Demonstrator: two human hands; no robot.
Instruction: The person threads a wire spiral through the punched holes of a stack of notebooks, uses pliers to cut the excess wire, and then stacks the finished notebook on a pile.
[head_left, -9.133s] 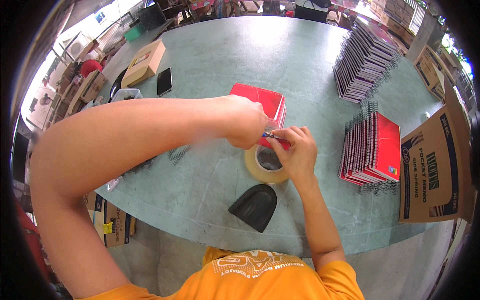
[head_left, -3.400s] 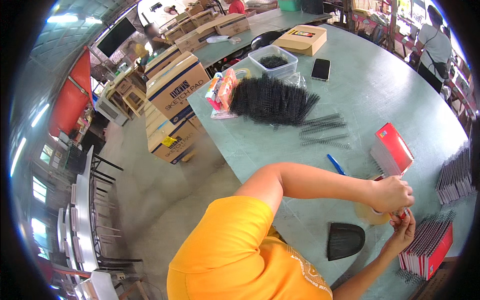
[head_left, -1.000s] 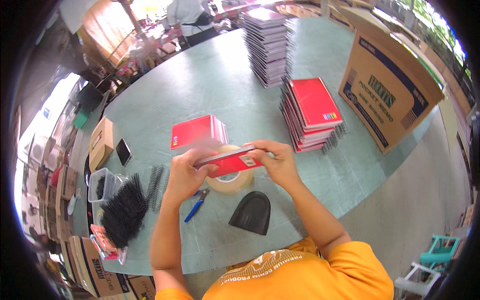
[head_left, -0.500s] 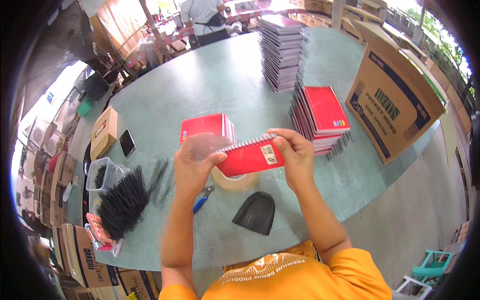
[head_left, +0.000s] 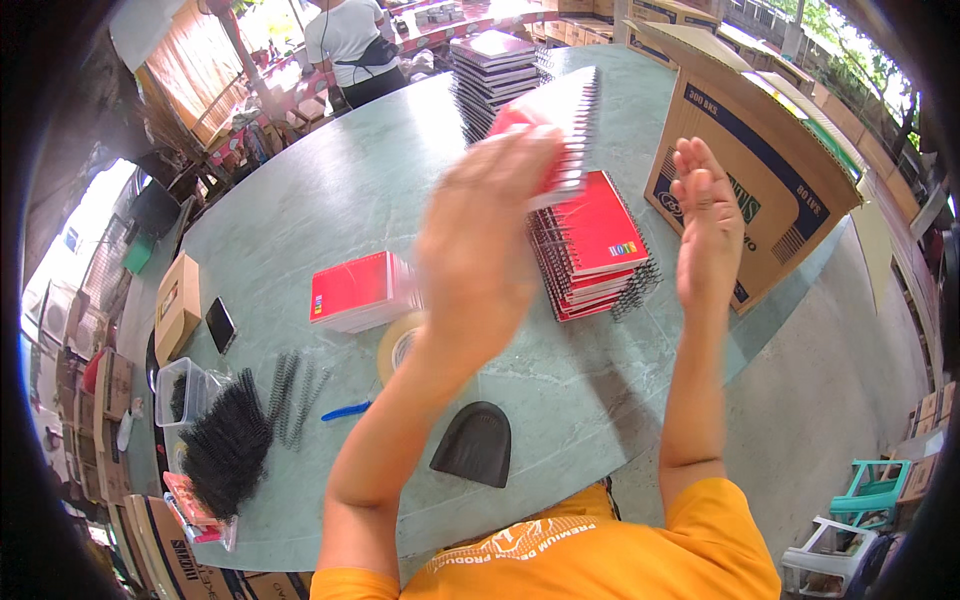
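A red spiral notebook point(head_left: 560, 108) tilts, raised above the table point(head_left: 300, 215).

bright daylight | glare on far tabletop point(head_left: 375, 175) | left hand point(head_left: 485, 235) motion-blurred | edges bowed, corners black

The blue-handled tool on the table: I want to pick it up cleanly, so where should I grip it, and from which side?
I'd take the blue-handled tool by its visible handle, pinching from above and coming from the person's left: it lies on the table with the handle pointing left, and its other end is hidden behind the left forearm.
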